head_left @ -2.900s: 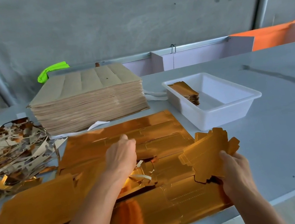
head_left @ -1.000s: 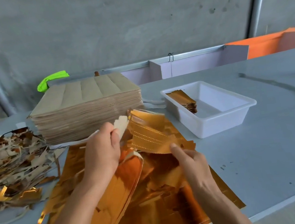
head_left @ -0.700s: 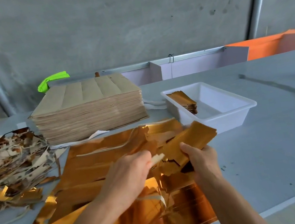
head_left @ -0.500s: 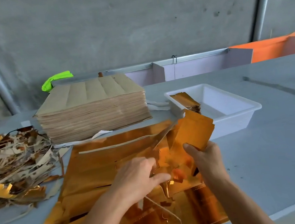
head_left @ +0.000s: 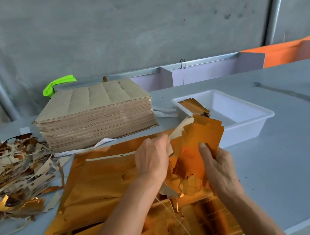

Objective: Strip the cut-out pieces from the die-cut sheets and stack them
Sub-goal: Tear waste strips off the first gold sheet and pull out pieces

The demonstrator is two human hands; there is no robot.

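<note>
Since a moment ago both hands lifted: right hand (head_left: 217,165) now grips the light, floppy gold piece (head_left: 196,145) by its near edge above the sheet (head_left: 99,183), left hand (head_left: 153,159) pinching a waste strip (head_left: 181,126) at its far edge, near the tray (head_left: 250,122).

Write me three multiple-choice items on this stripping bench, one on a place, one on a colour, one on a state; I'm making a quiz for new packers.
1. Where do the finished cut-outs already stacked lie?
A. in the white tray
B. on the brown sheet stack
C. in the scrap heap

2. What colour is the folded cloth behind the brown sheet stack?
A. red
B. bright green
C. blue

3. What is the right hand doing?
A. resting flat on the table
B. hanging idle
C. gripping a gold cut-out piece

Key: 1 A, a small gold pile leans in the white tray. 2 B, the cloth is bright green. 3 C, the right hand curls round the gold cut-out piece.
</note>
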